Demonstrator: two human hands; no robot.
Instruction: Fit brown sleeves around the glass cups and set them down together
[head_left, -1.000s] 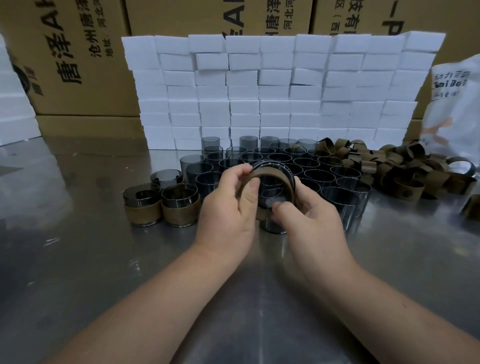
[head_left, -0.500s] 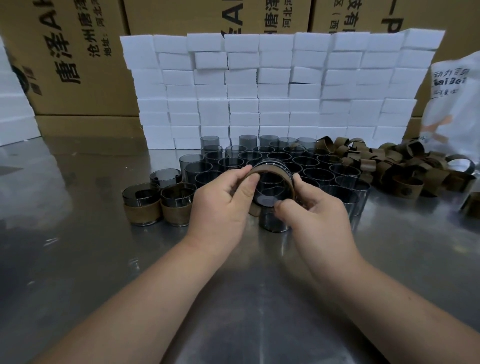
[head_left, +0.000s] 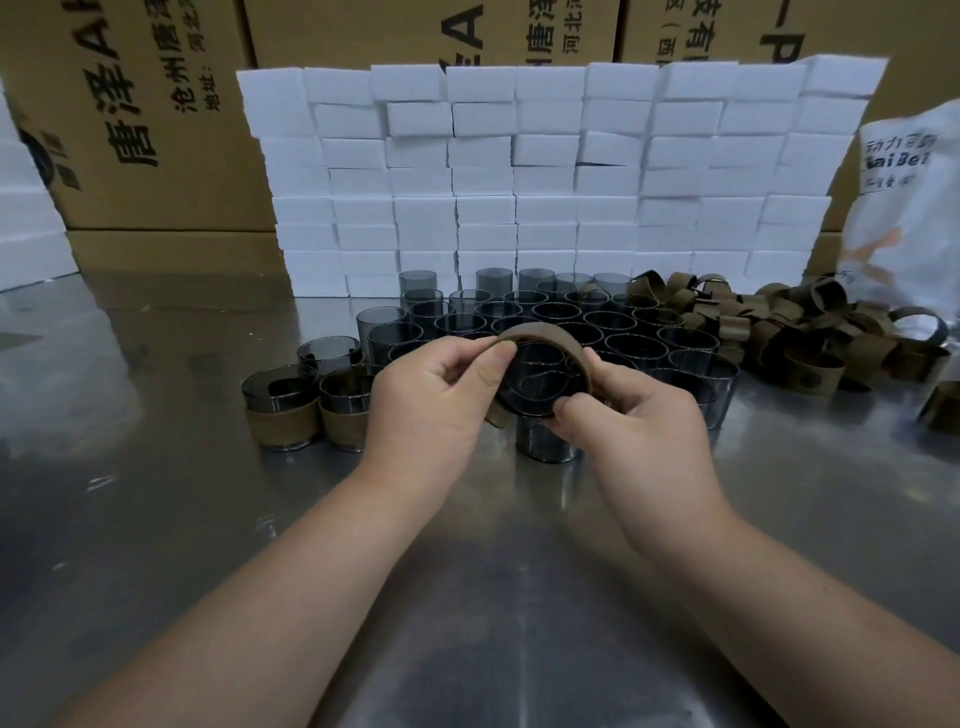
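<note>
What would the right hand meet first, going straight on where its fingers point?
The right hand pinches the brown sleeve; straight beyond, probably the left hand gripping its other side, though depth is unclear.

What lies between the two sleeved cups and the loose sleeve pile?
Head view: the cluster of bare glass cups, with the left hand and right hand holding a brown sleeve in front of it.

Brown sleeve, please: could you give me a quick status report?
Left hand and right hand both pinch the brown sleeve. Held over a bare cup, not fitted yet. Two sleeved cups stand at left. Nothing blocking.
</note>
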